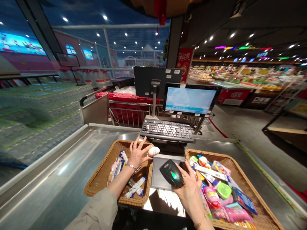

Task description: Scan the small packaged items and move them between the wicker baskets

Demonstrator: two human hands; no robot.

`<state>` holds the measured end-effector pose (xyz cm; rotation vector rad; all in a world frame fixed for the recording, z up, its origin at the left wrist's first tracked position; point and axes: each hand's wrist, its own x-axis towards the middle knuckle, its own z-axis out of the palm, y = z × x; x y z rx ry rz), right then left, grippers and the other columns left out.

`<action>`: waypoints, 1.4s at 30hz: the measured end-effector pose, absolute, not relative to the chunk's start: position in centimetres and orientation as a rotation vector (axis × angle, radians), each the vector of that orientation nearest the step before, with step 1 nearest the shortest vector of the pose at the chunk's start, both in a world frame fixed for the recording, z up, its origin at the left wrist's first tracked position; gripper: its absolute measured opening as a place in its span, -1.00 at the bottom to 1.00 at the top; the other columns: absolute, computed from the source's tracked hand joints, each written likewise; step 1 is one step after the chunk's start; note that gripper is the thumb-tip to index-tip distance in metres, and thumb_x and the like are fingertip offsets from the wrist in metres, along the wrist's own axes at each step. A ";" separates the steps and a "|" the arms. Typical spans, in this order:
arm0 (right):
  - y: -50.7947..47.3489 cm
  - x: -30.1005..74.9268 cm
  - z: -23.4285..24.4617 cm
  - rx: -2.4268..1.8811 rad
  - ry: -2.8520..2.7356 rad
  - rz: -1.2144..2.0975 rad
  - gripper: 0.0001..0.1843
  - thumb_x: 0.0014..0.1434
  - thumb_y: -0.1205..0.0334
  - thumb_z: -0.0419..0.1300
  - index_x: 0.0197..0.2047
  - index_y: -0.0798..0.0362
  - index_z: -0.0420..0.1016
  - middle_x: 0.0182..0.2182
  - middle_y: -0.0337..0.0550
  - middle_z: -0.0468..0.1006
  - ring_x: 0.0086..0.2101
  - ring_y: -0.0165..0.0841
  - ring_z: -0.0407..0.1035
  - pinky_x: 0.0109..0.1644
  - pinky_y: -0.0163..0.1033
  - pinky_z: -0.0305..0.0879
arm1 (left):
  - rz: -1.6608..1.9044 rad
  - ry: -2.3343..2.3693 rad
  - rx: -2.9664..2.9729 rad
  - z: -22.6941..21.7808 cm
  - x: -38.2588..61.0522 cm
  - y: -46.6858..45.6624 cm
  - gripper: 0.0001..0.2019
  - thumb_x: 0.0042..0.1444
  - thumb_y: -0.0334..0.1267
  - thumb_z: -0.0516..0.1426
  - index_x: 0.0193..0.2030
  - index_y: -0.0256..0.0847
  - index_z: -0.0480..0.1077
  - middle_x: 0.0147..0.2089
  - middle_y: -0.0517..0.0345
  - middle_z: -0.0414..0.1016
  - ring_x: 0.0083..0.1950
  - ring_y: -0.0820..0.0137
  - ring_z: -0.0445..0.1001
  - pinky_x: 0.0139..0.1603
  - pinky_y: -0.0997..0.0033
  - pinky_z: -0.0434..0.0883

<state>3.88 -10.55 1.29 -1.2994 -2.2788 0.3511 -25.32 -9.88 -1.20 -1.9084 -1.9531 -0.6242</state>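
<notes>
Left hand (137,156), just below frame centre, pinches white egg (154,151) near left basket (99,183); right hand (189,193), lower right, grasps scanner (169,172)

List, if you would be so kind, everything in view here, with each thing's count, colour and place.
Egg-shaped item: one, white, at the left hand's fingertips
Scanner: one, black with green light, in the right hand
Left basket: one, brown, on the counter
Thin packets: several, white and blue, in the left basket
Right basket: one, brown, on the counter
Packaged goods: many, mixed colours, in the right basket
Plate: one, grey, between the baskets
Counter: one, silver, beneath the baskets
Keyboard: one, black with pale keys, beyond the plate
Screens: two, black, behind the keyboard
Background goods: many, mixed, too indistinct to count
Sleeve: one, grey-green, left forearm
Hands: two, left and right
</notes>
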 end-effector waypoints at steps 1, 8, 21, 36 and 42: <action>-10.6 3.9 1.3 -1.302 -2.276 0.354 -0.51 0.00 0.25 0.19 0.03 -0.18 0.58 0.16 -0.23 0.50 0.34 0.03 0.04 0.34 0.35 -0.19 | -0.628 -1.953 -1.897 -1.2 -25.3 -9.9 -0.39 -0.01 0.08 0.33 0.23 0.27 0.39 0.49 0.09 0.12 0.49 -0.16 -0.06 0.36 -0.32 0.01; -10.9 3.9 2.1 -1.327 -2.241 0.381 -0.53 0.00 0.27 0.15 -0.01 -0.20 0.59 0.21 -0.33 0.44 0.37 0.00 -0.03 0.35 0.38 -0.19 | -0.649 -1.953 -1.878 -1.1 -25.1 -10.0 -0.39 0.00 0.07 0.33 0.24 0.26 0.39 0.48 0.08 0.13 0.49 -0.15 -0.05 0.37 -0.32 -0.01; -11.6 5.2 2.8 -1.389 -2.091 0.208 -0.62 -0.03 0.21 0.22 -0.10 -0.20 0.62 0.13 -0.27 0.53 0.29 0.05 0.13 0.29 0.37 -0.06 | -0.682 -1.843 -1.951 0.0 -23.8 -8.6 -0.38 -0.01 0.07 0.33 0.24 0.27 0.38 0.47 0.07 0.16 0.50 -0.17 -0.08 0.37 -0.35 -0.05; -12.7 10.5 1.7 -1.666 -1.878 -0.057 -0.64 0.05 0.01 0.24 -0.07 -0.17 0.60 0.16 -0.17 0.50 0.32 0.03 0.06 0.31 0.28 -0.11 | -0.749 -1.545 -2.243 0.9 -16.7 -3.8 -0.40 0.03 0.13 0.29 0.24 0.28 0.37 0.48 0.08 0.13 0.51 -0.16 -0.10 0.38 -0.37 -0.09; -12.6 13.0 1.0 -1.803 -1.757 -0.092 -0.63 0.04 -0.09 0.24 -0.14 -0.12 0.62 0.16 -0.15 0.50 0.32 0.01 0.05 0.30 0.23 -0.12 | -0.708 -1.486 -2.350 0.5 -13.6 -2.2 -0.38 0.02 0.16 0.28 0.25 0.27 0.36 0.50 0.10 0.09 0.52 -0.15 -0.14 0.39 -0.35 -0.10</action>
